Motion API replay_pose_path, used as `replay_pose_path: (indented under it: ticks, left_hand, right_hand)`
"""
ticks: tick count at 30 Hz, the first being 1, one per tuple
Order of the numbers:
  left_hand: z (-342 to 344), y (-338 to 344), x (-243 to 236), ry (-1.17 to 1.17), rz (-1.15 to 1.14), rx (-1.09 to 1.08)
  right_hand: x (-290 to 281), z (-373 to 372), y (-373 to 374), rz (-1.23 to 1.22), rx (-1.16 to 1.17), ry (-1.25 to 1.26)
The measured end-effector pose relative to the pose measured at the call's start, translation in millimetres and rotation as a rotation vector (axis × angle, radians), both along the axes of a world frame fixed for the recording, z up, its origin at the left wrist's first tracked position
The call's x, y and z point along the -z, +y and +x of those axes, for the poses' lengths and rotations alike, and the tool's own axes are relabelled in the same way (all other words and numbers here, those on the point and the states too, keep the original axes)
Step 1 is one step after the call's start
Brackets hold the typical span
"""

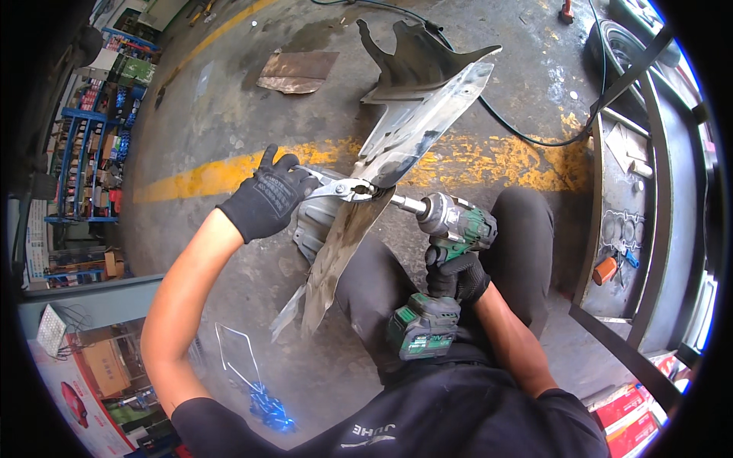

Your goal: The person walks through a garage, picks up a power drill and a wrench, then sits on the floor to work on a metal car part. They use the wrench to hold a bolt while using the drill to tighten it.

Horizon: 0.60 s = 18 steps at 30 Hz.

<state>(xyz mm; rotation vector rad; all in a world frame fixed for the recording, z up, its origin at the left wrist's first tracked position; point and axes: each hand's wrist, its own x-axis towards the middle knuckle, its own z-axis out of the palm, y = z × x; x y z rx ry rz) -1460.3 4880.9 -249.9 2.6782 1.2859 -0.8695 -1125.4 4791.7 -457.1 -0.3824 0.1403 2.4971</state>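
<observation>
My left hand (272,194), in a black glove, is closed round the handles of silver pliers (345,188). The jaws of the pliers meet the edge of a large bent sheet-metal panel (421,114), dirty and grey, which stands tilted between my legs. From the other side, a green and black cordless impact wrench (461,227) points its silver socket (408,204) at the same spot on the panel. My right hand (463,276), also gloved, grips the wrench below its body, with the battery underneath. The fastener at the socket's end is hidden.
A flat brown piece of cardboard (298,72) lies on the concrete floor. A dark hose (519,136) curves behind the panel. At right stands a metal-framed bench (611,221) with small parts. Shelves of boxes (90,153) line the left; a blue-lit object (269,408) sits near my left elbow.
</observation>
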Motion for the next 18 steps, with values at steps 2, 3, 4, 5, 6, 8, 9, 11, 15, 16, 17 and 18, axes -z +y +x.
replay_pose_path:
  ticks: [2, 3, 4, 5, 6, 8, 9, 11, 15, 16, 17, 18]
  left_hand:
    - [10.0, -8.4, -4.9, 0.005, 0.011, -0.022]
    - [11.9, -5.8, -8.0, 0.011, -0.009, -0.02]
    - [13.2, -0.3, -10.3, 0.016, -0.029, -0.019]
    - [12.6, 2.5, -14.3, 0.03, -0.046, -0.028]
    - [3.9, 6.4, -15.0, -0.043, 0.012, 0.08]
    - [-0.1, 17.4, -14.9, -0.049, -0.023, 0.125]
    - [1.2, 16.9, -15.6, -0.057, -0.029, 0.098]
    - [6.1, 14.0, -19.2, -0.071, -0.047, 0.046]
    - [-3.6, 28.0, -12.8, -0.16, -0.021, 0.199]
    - [-6.5, 30.0, -9.5, -0.191, -0.003, 0.221]
    - [-9.3, 32.4, -6.5, -0.229, 0.013, 0.245]
    - [-11.7, 34.8, -4.6, -0.266, 0.029, 0.267]
  right_hand:
    - [-0.1, 2.0, -1.9, -0.005, 0.001, 0.037]
    - [-0.4, 1.6, -1.7, -0.002, 0.014, -0.019]
    - [-0.9, 0.4, -0.3, 0.001, 0.027, -0.075]
    - [-2.0, -1.4, 0.4, 0.008, 0.03, -0.122]
    - [-1.1, -1.7, -0.3, 0.025, 0.008, -0.064]
    - [7.0, -1.3, 0.0, 0.039, -0.024, 0.032]
    - [12.1, -0.8, 0.3, 0.034, -0.039, 0.071]
    - [22.5, -0.4, -2.2, -0.009, -0.062, 0.124]
    - [26.2, -1.8, -2.1, -0.031, -0.102, 0.204]
    - [26.1, -2.9, -2.3, -0.048, -0.109, 0.209]
    - [27.3, -4.0, -1.7, -0.044, -0.123, 0.217]
    - [27.3, -3.7, -2.2, -0.047, -0.113, 0.204]
